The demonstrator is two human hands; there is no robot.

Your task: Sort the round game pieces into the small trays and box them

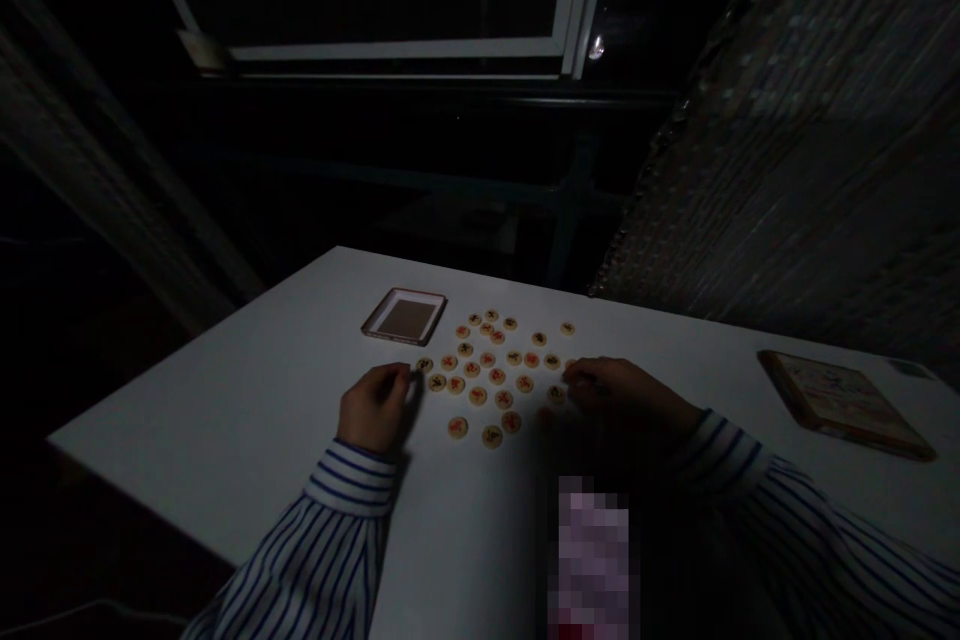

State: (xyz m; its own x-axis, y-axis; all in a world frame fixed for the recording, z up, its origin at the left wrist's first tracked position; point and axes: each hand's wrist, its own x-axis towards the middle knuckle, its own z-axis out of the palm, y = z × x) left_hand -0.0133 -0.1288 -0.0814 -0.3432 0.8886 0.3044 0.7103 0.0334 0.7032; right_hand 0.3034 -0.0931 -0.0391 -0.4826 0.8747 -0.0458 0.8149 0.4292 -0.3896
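Round wooden xiangqi pieces (478,396) with red or black characters lie loosely spread on a white table. My left hand (373,407) rests at the left side of the spread, its fingers curled in. Its fingertips are right beside a black-marked xiangqi piece (424,364). On the right, my right hand (624,393) has its fingers bent together, and its fingertips partly cover a xiangqi piece (571,363). Whether either hand grips a piece cannot be made out. Another red-marked piece (545,416) lies in shadow below the right hand.
A shallow square box part (406,317) with a pale rim stands behind the left hand. Toward the right edge lies a flat wooden-edged box lid (844,405). The white table (225,390) ends at dark surroundings, with a bead curtain (795,160) at right.
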